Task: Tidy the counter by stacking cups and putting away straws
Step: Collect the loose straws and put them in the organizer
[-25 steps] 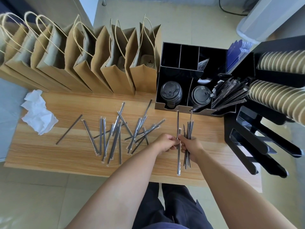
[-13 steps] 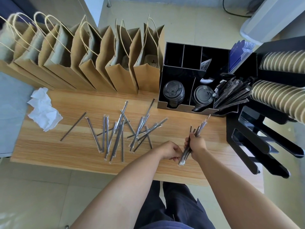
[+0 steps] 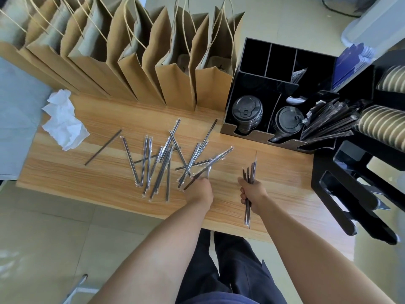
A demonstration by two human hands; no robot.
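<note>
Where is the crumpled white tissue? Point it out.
In the head view, the crumpled white tissue lies at the far-left end of the wooden counter, just in front of the paper bags, left of the scattered straws.

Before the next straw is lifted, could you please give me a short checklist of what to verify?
1. Right hand closed on its bundle: ok.
2. Left hand at the loose straws: ok.
3. Left hand gripping a straw: cannot tell.
4. Counter free of straws: not ok, many remain.
5. Organizer straw compartment has room: cannot tell.
</note>
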